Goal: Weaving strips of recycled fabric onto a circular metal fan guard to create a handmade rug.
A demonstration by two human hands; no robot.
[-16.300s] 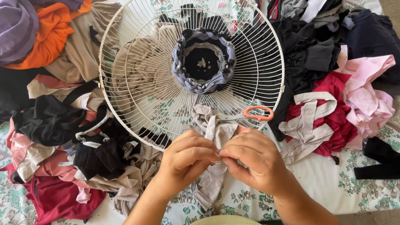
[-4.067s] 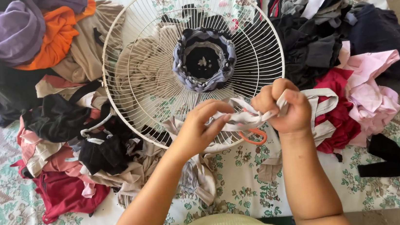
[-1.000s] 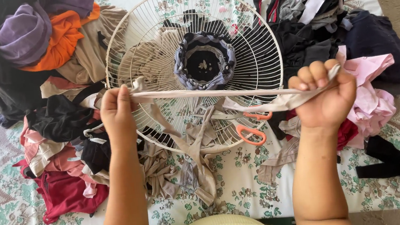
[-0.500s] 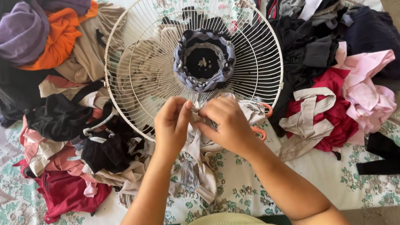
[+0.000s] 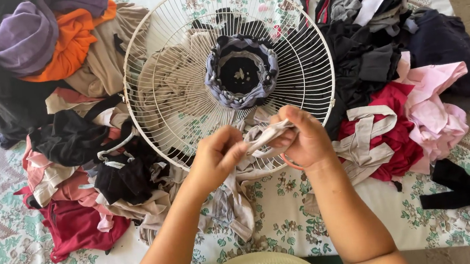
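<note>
**A:** Where does the strip lie in your grip?

**B:** My left hand point(image 5: 214, 154) and right hand point(image 5: 303, 140) both pinch the beige fabric strip point(image 5: 264, 136); it spans the short gap between them, over the lower rim of the white fan guard point(image 5: 174, 69).

**A:** Its long axis?

**B:** Roughly left to right, rising slightly toward my right hand. A loose tail hangs from my left hand toward me.

**A:** Surroundings?

**B:** A woven rag ring point(image 5: 240, 71) sits at the guard's hub. Clothing heaps flank it: orange cloth point(image 5: 74, 44) on the left, pink cloth point(image 5: 436, 101) on the right. An orange handle point(image 5: 288, 164) peeks from under my right hand. All rests on a floral sheet point(image 5: 289, 213).
</note>
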